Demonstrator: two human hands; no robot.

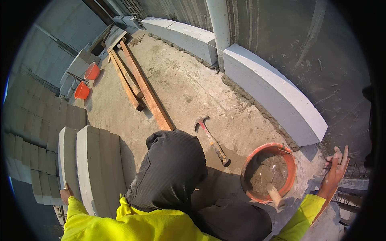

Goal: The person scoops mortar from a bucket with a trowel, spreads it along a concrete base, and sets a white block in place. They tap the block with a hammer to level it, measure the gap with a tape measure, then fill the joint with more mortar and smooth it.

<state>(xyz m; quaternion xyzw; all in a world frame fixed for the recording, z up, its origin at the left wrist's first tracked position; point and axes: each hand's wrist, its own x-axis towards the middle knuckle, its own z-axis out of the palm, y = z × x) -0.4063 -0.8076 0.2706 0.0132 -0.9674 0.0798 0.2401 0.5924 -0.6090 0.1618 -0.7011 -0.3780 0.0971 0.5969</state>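
At the far left, my left hand (66, 195) grips the lower end of a pale grey building block (69, 160), which stands on edge beside other blocks (96, 168). My right hand (335, 173) is at the far right, its fingers stretched out and holding nothing. It is near the end of a laid white block (273, 96) that sits on mortar along the dark wall. Between my knees and that hand stands an orange bucket (246, 188) of wet mortar (267, 172). A wooden handle (275, 195) leans out of it; the tool's other end is buried.
A claw hammer (212, 140) with a red and yellow handle lies on the concrete floor. Long timbers (146, 88) stretch away ahead. Two orange buckets (82, 90) stand further back left. A white pipe (219, 28) rises between laid blocks. More blocks (36, 120) are stacked left.
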